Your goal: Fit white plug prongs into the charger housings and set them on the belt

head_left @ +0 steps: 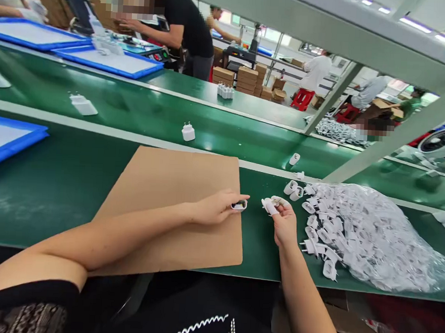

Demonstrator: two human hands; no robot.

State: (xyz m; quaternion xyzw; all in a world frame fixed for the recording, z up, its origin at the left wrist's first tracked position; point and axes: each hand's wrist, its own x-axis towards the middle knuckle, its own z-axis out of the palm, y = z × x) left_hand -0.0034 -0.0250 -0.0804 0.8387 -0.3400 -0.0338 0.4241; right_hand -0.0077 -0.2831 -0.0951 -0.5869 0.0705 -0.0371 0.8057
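My left hand point(213, 208) is closed around a white charger housing point(239, 205) over the right edge of a brown cardboard sheet point(167, 228). The housing's open end faces right and shows parts inside. A short gap to the right, my right hand point(287, 224) pinches a small white plug end cap point(267, 204); white covers sit on its fingertips. Two upright white housings point(290, 187) stand just beyond that hand. Beside them, loose white end caps point(325, 235) spill from a clear plastic bag point(386, 239) full of them.
Past the green bench runs a green conveyor point(135, 115) carrying spaced white chargers point(188, 132). Blue-rimmed trays point(15, 138) lie at the left. A slanted metal post point(360, 159) rises behind the bag. Across the line, a person in black point(192, 31) and other people work; a fan point(438, 143) stands right.
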